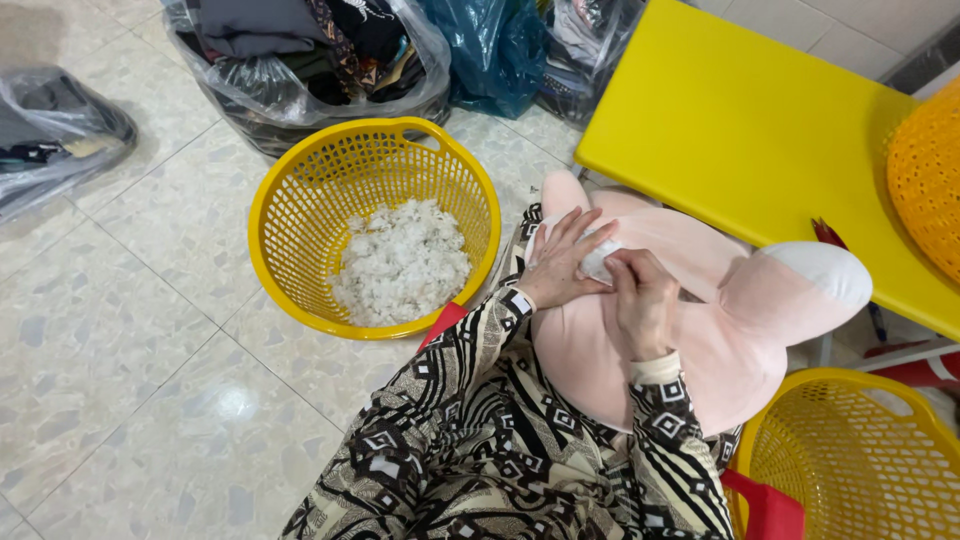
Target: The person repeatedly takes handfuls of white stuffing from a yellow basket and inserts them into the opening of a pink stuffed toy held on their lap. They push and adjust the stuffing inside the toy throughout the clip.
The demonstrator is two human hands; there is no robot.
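— Plush [700, 330], pink, lies across the lap, right under both hands; its pale rounded end points toward the table.

— And the hands?

— Left hand [562, 262] lies flat with fingers spread on the plush, touching a white wad [598, 262] of stuffing. Right hand [645, 305] is curled, pinching that wad from the other side. The two hands meet at it.

— Room to move?

— Tight on the right: a yellow basket [850, 450] sits just beside the knee, and the yellow table [740, 130] edge runs close behind the plush. On the left, bare tile floor [130, 330] stretches out.

— Count things for me.

— One plush, one wad in hand. Three baskets: the near yellow one, another yellow one [290, 200] ahead on the floor holding a heap of white stuffing [400, 262], and an orange one [925, 170] on the table. Farther off, several plastic bags [300, 60] of clothes stand along the far side; I can't tell their exact number.
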